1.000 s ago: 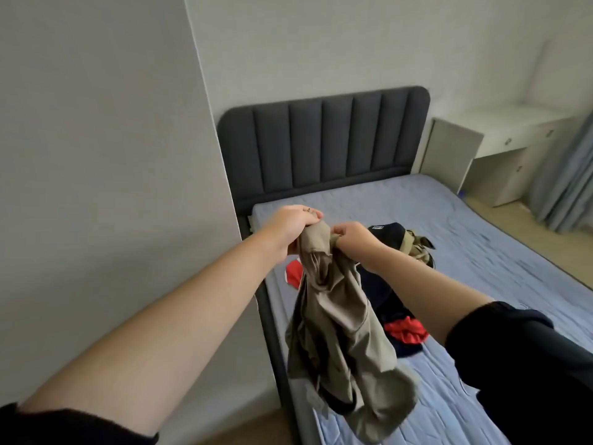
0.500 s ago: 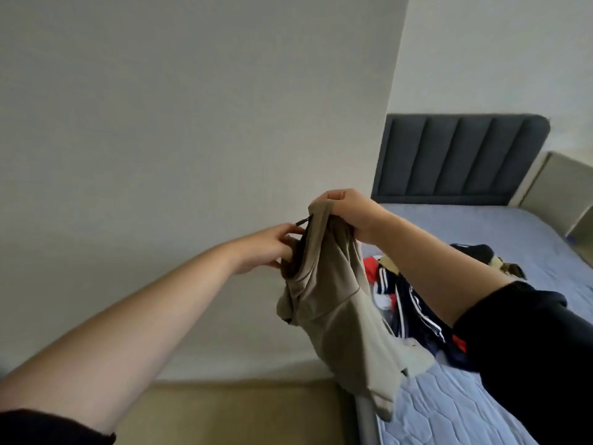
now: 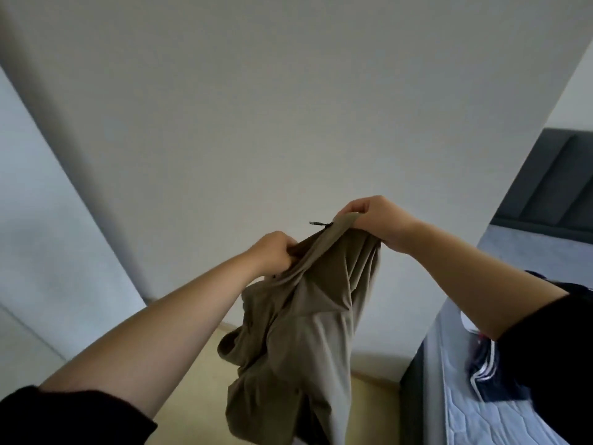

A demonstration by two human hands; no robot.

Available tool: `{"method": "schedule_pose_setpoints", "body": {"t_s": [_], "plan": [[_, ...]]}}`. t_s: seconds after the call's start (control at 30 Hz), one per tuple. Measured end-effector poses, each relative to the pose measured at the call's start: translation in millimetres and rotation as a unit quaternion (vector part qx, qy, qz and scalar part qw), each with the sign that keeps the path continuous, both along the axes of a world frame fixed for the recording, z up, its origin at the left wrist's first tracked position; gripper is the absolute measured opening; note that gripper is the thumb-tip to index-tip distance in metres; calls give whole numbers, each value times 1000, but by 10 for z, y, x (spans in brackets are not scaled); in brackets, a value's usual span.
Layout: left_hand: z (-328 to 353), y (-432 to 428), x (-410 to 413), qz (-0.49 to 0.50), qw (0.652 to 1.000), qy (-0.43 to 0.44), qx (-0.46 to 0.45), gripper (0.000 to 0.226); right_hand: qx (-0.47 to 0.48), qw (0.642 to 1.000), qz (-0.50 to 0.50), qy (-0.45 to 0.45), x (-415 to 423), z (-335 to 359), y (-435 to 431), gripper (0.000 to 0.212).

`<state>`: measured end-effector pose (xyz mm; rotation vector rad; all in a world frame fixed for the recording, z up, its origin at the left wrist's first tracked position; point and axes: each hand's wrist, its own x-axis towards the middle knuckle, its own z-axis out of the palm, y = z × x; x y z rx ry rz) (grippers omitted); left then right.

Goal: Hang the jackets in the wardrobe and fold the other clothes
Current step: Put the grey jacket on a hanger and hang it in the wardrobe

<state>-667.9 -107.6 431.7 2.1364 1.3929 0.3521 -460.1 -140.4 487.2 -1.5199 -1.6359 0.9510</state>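
Khaki cloth fills the middle of the scene: a thin olive-tan jacket (image 3: 308,316) hangs in the air before a plain pale wall (image 3: 256,107), held up by its top edge. The left hand (image 3: 272,252) is curled into a fist round a bunch of the fabric at the lower end of that edge. The right hand (image 3: 375,220), a little higher, pinches the cloth between bent fingers and thumb. A small dark zipper pull (image 3: 319,223) sticks out sideways from the stretched edge, close to the right hand. The rest of the jacket droops in loose folds above a yellowish floor (image 3: 199,396). To the right stands a bed with a blue-grey quilted mattress (image 3: 481,422) and a dark grey padded headboard (image 3: 552,178). A heap of navy clothes with white stripes (image 3: 487,370) lies on the mattress, partly hidden behind the right arm.
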Motion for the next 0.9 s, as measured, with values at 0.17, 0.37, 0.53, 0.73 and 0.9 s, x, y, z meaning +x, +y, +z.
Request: {"method": "schedule_pose_setpoints", "body": {"t_s": [0.17,0.37,0.53,0.73,0.9], "plan": [[132,-8,-458,173,967,142,124,28,-45,992,112,22,-98,-77,8,20],[280,6,-627,259,963,7,-75,27,-192,947,258,15,-13,-41,107,22],[592,-19,-219,227,942,-244,-41,40,-222,868,336,-291,-60,-143,110,65],[879,-70,231,99,974,-95,178,33,-27,966,180,-185,-283,-192,239,32],[790,92,92,138,960,-113,216,21,-75,985,91,129,-161,-125,293,20]]}}
